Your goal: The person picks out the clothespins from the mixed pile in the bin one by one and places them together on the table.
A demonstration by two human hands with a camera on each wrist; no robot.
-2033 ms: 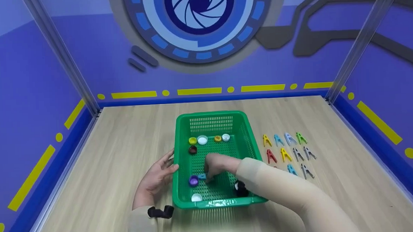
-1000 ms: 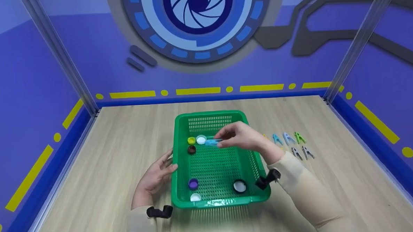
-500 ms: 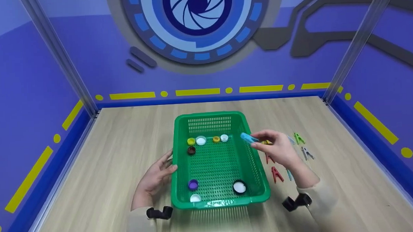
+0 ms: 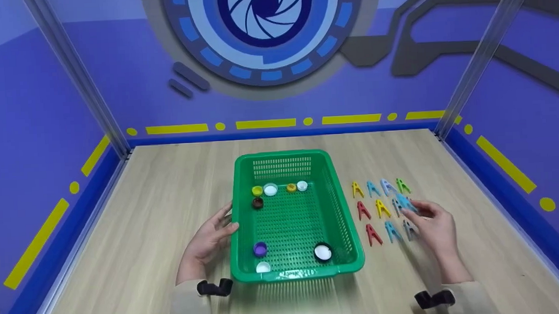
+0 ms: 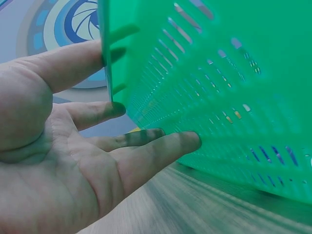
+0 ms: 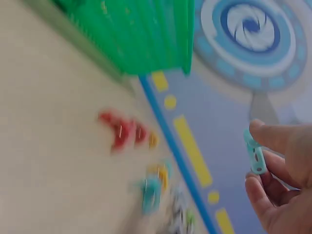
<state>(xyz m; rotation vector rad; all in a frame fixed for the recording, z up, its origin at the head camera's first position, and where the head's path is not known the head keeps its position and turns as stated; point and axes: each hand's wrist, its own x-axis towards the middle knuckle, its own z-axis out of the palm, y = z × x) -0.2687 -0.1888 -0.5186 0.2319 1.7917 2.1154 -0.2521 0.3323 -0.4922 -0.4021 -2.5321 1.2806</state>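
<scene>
My right hand (image 4: 436,225) pinches a light blue clothespin (image 6: 254,155) between thumb and fingertips. In the head view it is over the rows of clothespins on the table, overlapping a grey clothespin (image 4: 396,207). My left hand (image 5: 73,136) stays at the left side of the green plastic basket (image 4: 235,215), its fingers fairly straight with tips at the outer wall and the thumb by the rim. Inside the basket lie several small bottle caps, among them a purple cap (image 4: 260,249), a brown cap (image 4: 258,203) and a black-rimmed white cap (image 4: 323,252).
Right of the basket, yellow, red, blue, grey and green clothespins stand in rows, with a red clothespin (image 4: 373,234) at the front left and a green clothespin (image 4: 403,185) at the back right. Blue panel walls (image 4: 202,108) enclose the wooden table (image 4: 176,180) on three sides.
The light blue clothespin has been lifted from the basket floor and carried right, over the rim, to the clothespin rows by my right hand. My left hand has stayed at the basket.
</scene>
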